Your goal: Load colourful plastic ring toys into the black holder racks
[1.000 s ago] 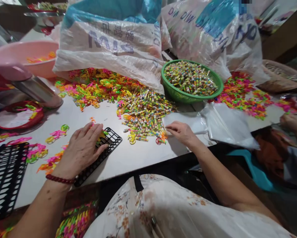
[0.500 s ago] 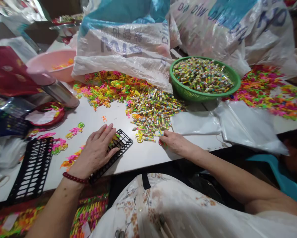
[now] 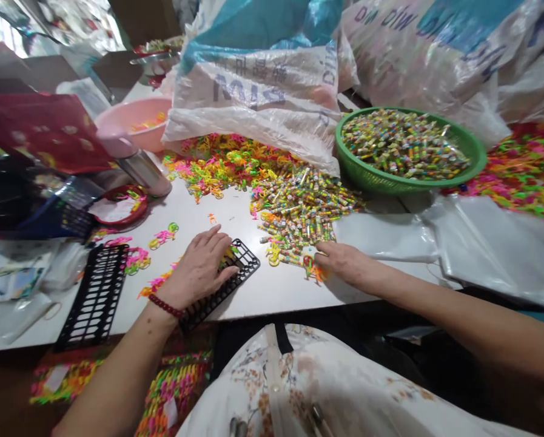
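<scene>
My left hand (image 3: 204, 265) lies over a black plastic grid rack (image 3: 241, 267), fingers stretched out and thumb apart. A bit of yellow and green shows in the rack beside the fingers; the rest is hidden under the palm. At the front of a heap of small tubes with coloured bands (image 3: 303, 206), my right hand (image 3: 344, 262) has its fingertips closed on a small orange and red plastic toy (image 3: 315, 269). A yellow plastic toy with round parts (image 3: 274, 255) lies just left of it.
A green basket (image 3: 412, 185) full of tubes stands behind my right hand, with clear plastic bags (image 3: 494, 237) in front. Large woven sacks (image 3: 258, 79) stand at the back. Leftward are another black rack (image 3: 94, 291), a steel flask (image 3: 144, 173) and a red dish (image 3: 142, 215).
The view has swung left, so things appear further right. More of the orange and red toy now shows at my right fingertips. My left hand stays on the rack.
</scene>
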`<state>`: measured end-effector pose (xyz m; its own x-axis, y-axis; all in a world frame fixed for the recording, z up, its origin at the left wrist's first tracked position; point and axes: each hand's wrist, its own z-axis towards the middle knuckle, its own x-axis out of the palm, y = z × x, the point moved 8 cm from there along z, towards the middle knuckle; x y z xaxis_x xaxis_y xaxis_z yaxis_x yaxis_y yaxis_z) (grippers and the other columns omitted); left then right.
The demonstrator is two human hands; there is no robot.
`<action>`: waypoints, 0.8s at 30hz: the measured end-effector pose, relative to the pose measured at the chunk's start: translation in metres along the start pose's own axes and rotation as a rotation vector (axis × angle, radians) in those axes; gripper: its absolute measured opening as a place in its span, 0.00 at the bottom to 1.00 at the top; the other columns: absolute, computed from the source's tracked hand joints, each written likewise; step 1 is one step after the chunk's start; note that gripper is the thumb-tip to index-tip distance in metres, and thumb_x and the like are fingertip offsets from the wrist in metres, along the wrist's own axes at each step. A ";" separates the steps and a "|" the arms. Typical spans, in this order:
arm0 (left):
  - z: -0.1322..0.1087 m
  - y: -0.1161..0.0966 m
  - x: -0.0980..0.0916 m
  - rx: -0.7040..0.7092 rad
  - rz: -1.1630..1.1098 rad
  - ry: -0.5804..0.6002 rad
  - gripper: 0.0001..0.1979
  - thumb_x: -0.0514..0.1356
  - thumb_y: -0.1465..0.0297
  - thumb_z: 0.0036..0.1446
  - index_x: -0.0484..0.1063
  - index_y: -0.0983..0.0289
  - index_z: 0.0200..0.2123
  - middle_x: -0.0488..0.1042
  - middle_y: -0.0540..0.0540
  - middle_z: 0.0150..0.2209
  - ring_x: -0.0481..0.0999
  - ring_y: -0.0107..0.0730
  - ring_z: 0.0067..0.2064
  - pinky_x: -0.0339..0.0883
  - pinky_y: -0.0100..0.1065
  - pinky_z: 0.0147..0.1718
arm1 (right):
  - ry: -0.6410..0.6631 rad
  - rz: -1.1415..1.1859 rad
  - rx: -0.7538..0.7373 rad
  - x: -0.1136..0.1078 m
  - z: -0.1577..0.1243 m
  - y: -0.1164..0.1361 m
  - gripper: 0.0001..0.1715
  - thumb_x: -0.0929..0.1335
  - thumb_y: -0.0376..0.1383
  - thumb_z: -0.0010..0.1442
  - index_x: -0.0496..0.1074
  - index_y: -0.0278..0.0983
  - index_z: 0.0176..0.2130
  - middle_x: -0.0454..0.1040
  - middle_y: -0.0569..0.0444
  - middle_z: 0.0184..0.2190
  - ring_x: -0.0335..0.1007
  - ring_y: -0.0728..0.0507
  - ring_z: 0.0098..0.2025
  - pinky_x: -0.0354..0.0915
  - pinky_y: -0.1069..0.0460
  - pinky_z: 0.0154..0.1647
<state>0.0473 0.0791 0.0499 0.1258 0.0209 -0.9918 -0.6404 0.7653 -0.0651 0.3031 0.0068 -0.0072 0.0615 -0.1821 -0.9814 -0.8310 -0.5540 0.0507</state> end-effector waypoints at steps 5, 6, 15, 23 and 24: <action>-0.001 -0.002 -0.009 -0.008 -0.040 -0.068 0.24 0.57 0.58 0.63 0.61 0.67 0.56 0.63 0.67 0.60 0.58 0.50 0.66 0.57 0.51 0.63 | -0.190 0.519 0.171 -0.027 0.024 0.006 0.08 0.60 0.30 0.65 0.67 0.36 0.42 0.71 0.51 0.35 0.66 0.45 0.34 0.59 0.52 0.35; -0.001 -0.003 -0.009 -0.009 -0.048 -0.068 0.24 0.57 0.58 0.63 0.61 0.67 0.56 0.64 0.67 0.60 0.58 0.50 0.66 0.57 0.51 0.63 | -0.228 0.645 0.188 -0.031 0.035 0.011 0.07 0.61 0.32 0.64 0.66 0.36 0.42 0.71 0.53 0.34 0.66 0.46 0.34 0.59 0.53 0.35; -0.003 -0.006 -0.007 -0.005 -0.065 -0.072 0.26 0.60 0.62 0.60 0.60 0.66 0.57 0.62 0.67 0.61 0.57 0.52 0.66 0.56 0.54 0.64 | -0.445 1.332 0.161 -0.017 0.173 0.045 0.10 0.67 0.41 0.56 0.67 0.36 0.32 0.68 0.57 0.28 0.62 0.49 0.30 0.59 0.55 0.31; -0.004 -0.007 -0.012 -0.053 -0.088 -0.078 0.28 0.62 0.63 0.58 0.59 0.66 0.58 0.54 0.67 0.66 0.56 0.52 0.66 0.57 0.53 0.64 | -0.374 1.044 -0.015 -0.018 0.187 0.060 0.08 0.64 0.31 0.53 0.72 0.33 0.34 0.72 0.56 0.28 0.65 0.47 0.33 0.59 0.54 0.35; -0.004 -0.007 -0.012 -0.057 -0.092 -0.080 0.27 0.62 0.63 0.58 0.59 0.65 0.58 0.54 0.66 0.66 0.57 0.52 0.66 0.58 0.52 0.64 | -0.350 1.000 -0.019 -0.018 0.187 0.060 0.10 0.64 0.29 0.52 0.73 0.33 0.35 0.74 0.55 0.29 0.66 0.47 0.33 0.59 0.54 0.35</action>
<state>0.0472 0.0711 0.0616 0.2441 0.0055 -0.9697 -0.6650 0.7288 -0.1633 0.1481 0.1287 -0.0209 -0.8109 -0.3199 -0.4900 -0.4066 -0.2942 0.8650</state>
